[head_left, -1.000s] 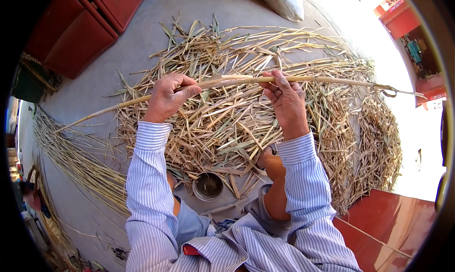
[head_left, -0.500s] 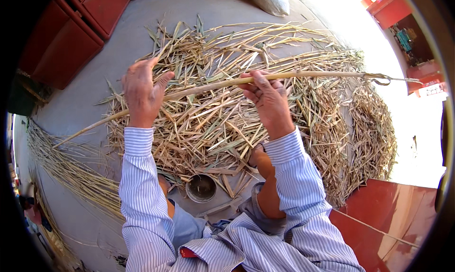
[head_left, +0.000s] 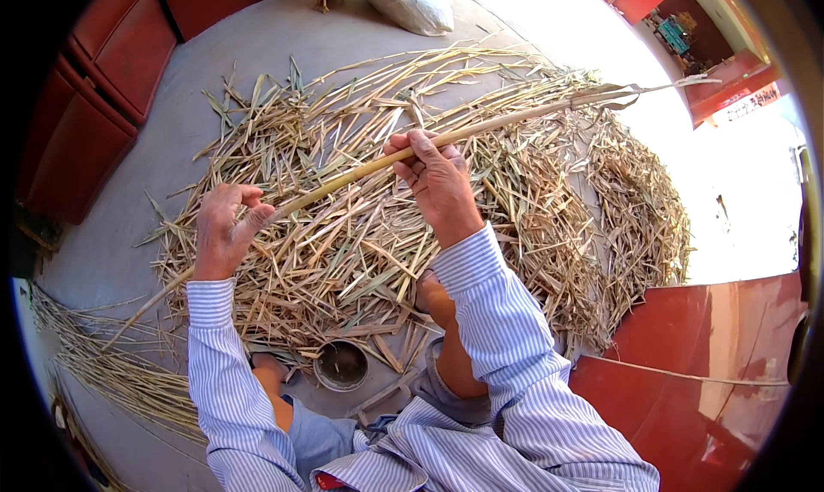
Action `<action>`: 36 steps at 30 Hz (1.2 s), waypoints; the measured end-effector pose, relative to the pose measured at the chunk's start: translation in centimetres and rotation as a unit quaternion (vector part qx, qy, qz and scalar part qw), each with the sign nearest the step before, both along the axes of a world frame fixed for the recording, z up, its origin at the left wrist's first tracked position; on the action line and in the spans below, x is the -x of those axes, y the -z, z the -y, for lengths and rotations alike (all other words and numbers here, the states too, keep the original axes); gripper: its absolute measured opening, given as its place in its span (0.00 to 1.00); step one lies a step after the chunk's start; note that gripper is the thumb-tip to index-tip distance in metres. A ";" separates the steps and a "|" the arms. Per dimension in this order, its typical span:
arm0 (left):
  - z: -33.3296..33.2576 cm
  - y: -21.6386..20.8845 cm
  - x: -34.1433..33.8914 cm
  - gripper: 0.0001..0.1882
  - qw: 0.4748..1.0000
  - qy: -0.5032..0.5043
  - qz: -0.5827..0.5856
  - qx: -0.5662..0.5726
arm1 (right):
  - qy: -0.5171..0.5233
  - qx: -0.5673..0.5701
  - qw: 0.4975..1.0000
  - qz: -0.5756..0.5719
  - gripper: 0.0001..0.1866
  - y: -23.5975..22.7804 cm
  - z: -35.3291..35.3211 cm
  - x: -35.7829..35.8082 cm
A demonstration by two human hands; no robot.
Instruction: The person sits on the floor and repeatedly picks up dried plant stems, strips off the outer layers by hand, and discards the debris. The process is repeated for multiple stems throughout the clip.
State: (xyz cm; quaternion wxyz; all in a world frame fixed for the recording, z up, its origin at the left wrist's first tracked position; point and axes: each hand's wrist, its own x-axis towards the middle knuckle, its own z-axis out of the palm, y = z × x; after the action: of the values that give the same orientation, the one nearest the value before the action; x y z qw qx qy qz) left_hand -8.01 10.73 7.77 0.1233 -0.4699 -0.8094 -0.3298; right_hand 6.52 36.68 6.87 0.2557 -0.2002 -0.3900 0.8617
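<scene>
A long dry stalk (head_left: 369, 168) slants across the view, its thick yellowish part in the middle and a leafy tip at the upper right. My right hand (head_left: 432, 176) is closed on its middle, thumb and fingers pinching it. My left hand (head_left: 227, 228) is over the lower left part of the stalk. Its fingers are bent, with a gap between index finger and thumb; the thumb tip lies beside the stalk, which passes behind the palm. Whether the hidden fingers touch it does not show. Below spreads a heap of dry leaves and stalk pieces (head_left: 343, 260).
A bundle of thin stalks (head_left: 120, 376) lies on the floor at left. Between my feet stands a small round metal bowl (head_left: 342, 366). Red armchairs (head_left: 112, 63) are at upper left, a pale sack (head_left: 408, 3) at the top, and a red panel (head_left: 687, 372) at lower right.
The stalk now tilts more steeply, its tip higher and its other end lower. My left hand has come down towards the stalk and its fingers are more bent. My right hand still grips it.
</scene>
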 end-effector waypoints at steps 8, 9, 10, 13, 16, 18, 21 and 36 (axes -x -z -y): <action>-0.6 -0.9 -1.4 0.08 0.999 0.011 -0.024 0.038 | 0.004 0.000 1.000 -0.021 0.09 -0.3 -0.3 0.6; -0.1 -1.5 -1.3 0.08 0.998 0.006 -0.031 0.052 | 0.042 -0.006 0.999 -0.030 0.09 -0.3 -1.6 -0.1; 0.9 -2.0 -0.9 0.07 0.997 -0.008 -0.035 0.070 | 0.080 0.001 0.996 -0.036 0.09 -0.4 -2.6 -0.3; 3.2 -1.1 1.1 0.08 0.993 -0.075 -0.016 0.095 | 0.124 -0.029 0.992 0.005 0.09 0.0 -6.3 -2.1; 5.2 0.3 3.2 0.10 0.983 -0.125 -0.046 0.127 | 0.125 -0.027 0.991 0.023 0.09 0.5 -6.8 -2.3; 3.9 0.7 2.6 0.12 0.987 -0.104 -0.057 0.108 | 0.059 -0.056 0.996 0.019 0.10 0.7 -5.2 -1.6; -0.2 0.8 0.4 0.12 0.992 -0.048 -0.119 0.020 | -0.055 -0.089 0.994 0.019 0.14 -0.1 0.4 0.2; 0.0 1.0 1.5 0.11 0.996 -0.091 -0.006 -0.020 | -0.061 -0.151 0.986 0.045 0.14 -0.9 2.2 0.2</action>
State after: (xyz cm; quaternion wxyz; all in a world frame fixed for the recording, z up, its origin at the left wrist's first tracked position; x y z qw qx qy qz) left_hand -9.52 10.70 6.77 0.1666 -0.3934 -0.8416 -0.3304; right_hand 6.30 34.53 7.76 0.2119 -0.1740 -0.5386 0.7967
